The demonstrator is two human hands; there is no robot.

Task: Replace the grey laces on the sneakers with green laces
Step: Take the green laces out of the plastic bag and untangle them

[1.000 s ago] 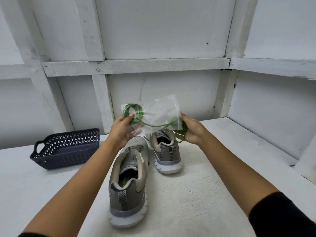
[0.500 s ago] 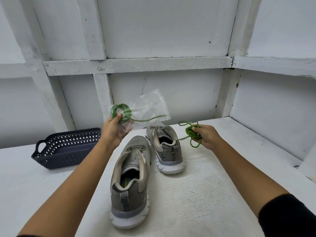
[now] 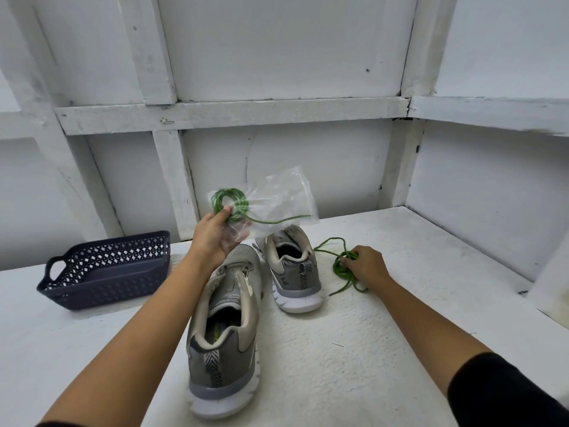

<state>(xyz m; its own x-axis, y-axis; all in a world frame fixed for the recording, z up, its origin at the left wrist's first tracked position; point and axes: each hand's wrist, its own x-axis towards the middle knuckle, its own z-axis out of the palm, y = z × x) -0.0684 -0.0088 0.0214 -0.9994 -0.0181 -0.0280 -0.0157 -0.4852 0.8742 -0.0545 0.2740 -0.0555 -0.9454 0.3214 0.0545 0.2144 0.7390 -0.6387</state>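
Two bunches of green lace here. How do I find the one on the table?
Start at the white table and find the farther sneaker. Just right of it lies the loose green lace, under the right hand. Unlike the neat green coil the left hand holds up with a clear plastic bag, it sprawls untidily.

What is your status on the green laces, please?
Left grip holds coiled green lace and plastic bag, raised. Right grip holds loose green lace on table, beside far sneaker. Nothing in the way.
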